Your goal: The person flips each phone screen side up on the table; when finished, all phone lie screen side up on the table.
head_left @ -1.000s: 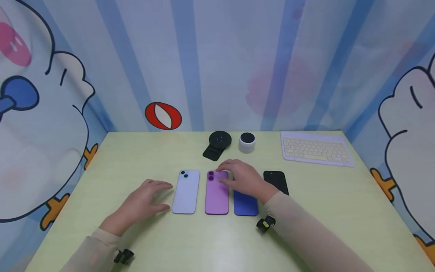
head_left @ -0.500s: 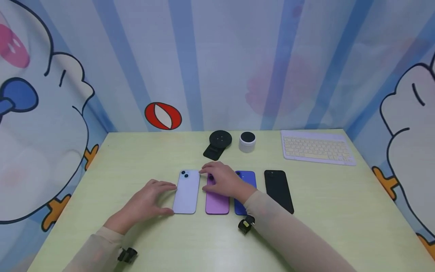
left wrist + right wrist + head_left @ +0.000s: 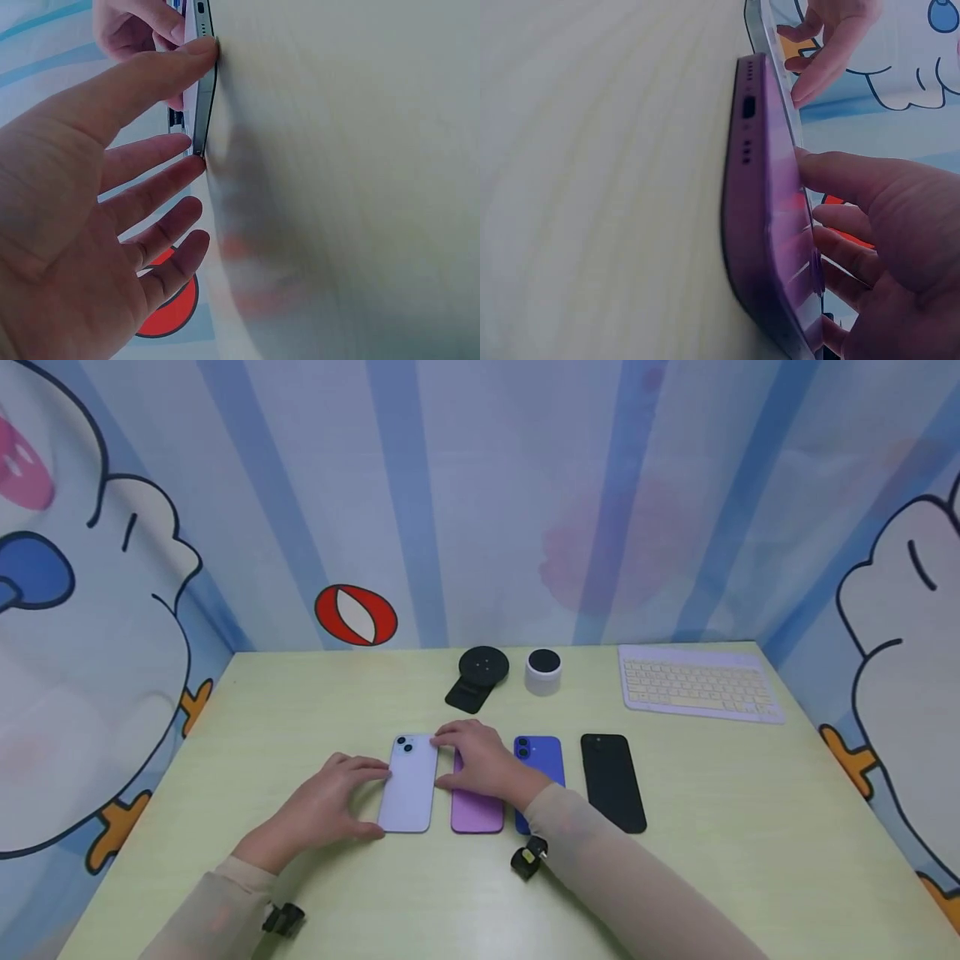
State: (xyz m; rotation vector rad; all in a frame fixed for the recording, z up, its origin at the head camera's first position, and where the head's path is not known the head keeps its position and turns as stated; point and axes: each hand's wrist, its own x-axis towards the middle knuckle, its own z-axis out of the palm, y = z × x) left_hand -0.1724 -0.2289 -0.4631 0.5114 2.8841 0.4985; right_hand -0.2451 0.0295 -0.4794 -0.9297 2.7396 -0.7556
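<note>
A pale lavender phone (image 3: 408, 785) lies back-up on the table, its two camera lenses at the top left. My left hand (image 3: 318, 806) touches its left side, thumb at the lower left corner and fingertips higher along the edge; these fingers (image 3: 150, 180) look fairly straight. From the other side my right hand (image 3: 483, 768) reaches over a pink-purple phone (image 3: 477, 814), covering its upper part. The right thumb and forefinger tips meet the lavender phone's right edge. In the right wrist view the pink-purple phone's (image 3: 750, 172) bottom edge with its port faces the camera.
A blue phone (image 3: 551, 760) and a black phone (image 3: 613, 781) lie to the right in the same row. Behind stand a black folding charger stand (image 3: 480, 672), a small white cylinder with a dark top (image 3: 543, 672) and a lavender keyboard (image 3: 697, 685). A printed curtain (image 3: 495, 510) closes off the back.
My right hand has moved left across the pink-purple phone to the lavender phone's right edge, uncovering the blue and black phones. My left hand has shifted slightly right, onto the lavender phone's left edge.
</note>
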